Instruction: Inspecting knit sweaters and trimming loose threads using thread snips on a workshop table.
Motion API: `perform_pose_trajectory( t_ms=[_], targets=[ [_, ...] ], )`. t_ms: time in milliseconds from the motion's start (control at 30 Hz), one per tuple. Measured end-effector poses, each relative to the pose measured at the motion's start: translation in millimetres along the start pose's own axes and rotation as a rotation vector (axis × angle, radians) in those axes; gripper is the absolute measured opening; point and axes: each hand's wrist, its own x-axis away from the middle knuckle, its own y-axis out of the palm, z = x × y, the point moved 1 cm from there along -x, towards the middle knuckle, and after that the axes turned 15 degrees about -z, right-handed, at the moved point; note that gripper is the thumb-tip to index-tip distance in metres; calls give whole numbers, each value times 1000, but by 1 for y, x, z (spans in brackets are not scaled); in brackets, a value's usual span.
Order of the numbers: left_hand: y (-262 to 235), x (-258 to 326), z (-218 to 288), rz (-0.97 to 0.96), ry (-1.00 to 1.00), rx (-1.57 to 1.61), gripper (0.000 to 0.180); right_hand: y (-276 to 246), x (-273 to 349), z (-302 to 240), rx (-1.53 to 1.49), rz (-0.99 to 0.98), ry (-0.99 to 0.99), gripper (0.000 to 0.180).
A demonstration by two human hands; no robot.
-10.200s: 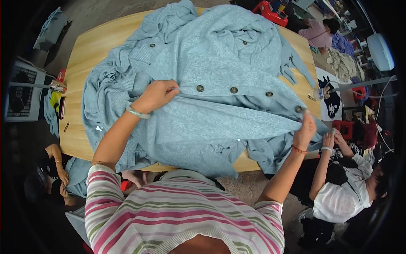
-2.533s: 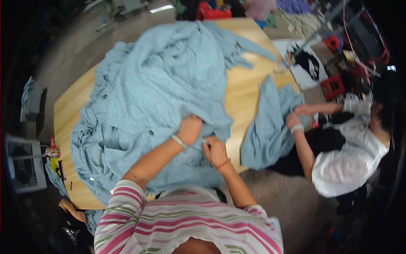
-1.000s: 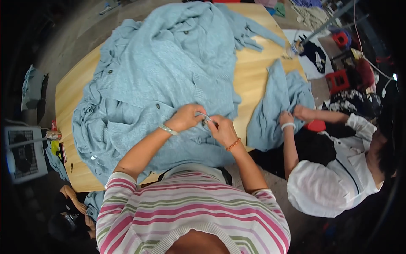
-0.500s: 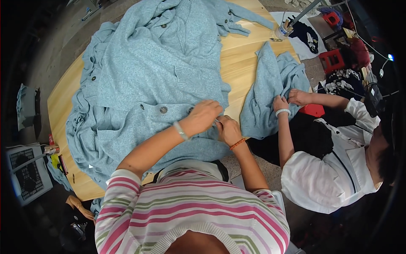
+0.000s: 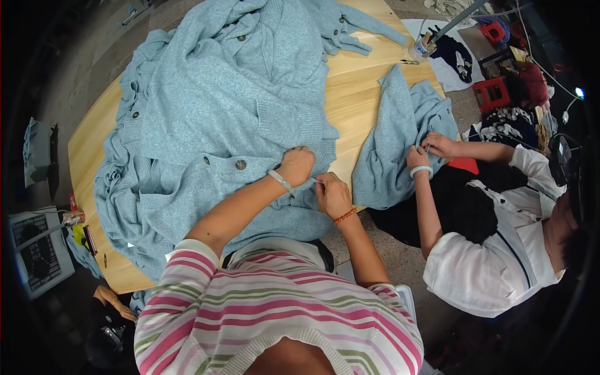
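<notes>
A light blue-grey knitted cardigan [image 5: 219, 181] with dark buttons lies before me, on top of a heap of similar knitwear. My left hand [image 5: 295, 166], a pale bangle at its wrist, rests over the cardigan's right-hand end with fingers curled in; what they hold is hidden. Close beside it, my right hand [image 5: 333, 193], with an orange bead bracelet, pinches the edge of the blue-grey knit between thumb and fingers. A ribbed pocket edge and hem [image 5: 315, 125] of another cardigan lie just beyond my hands.
The wooden table [image 5: 350, 81] has a rounded edge. At right a co-worker in white [image 5: 484, 269] handles another blue-grey garment [image 5: 400, 137]. A cup with tools [image 5: 422, 47] stands at the far right edge. Another person's hand [image 5: 115, 303] shows at lower left.
My left hand has drawn back from the right hand, slightly leftward, and its fingers have curled in. The right hand stays at the knit edge, turned a little more upright.
</notes>
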Motion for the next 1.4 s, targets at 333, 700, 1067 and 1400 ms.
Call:
perform_pose_trajectory(
  t_ms=[333,700,1067,1400],
  targets=[
    [-31,1,-18,-308,-264,1409,14,-21,-16,-25,-121,83,73,33],
    [-47,36,6,-250,193,649,15,-28,-4,-19,62,-59,-67,26],
    [-32,37,11,-17,85,697,10,-43,-5,-17,60,-192,-97,29],
    [-38,46,4,16,130,513,8,-33,-7,-23,181,-110,-199,24]
  ],
)
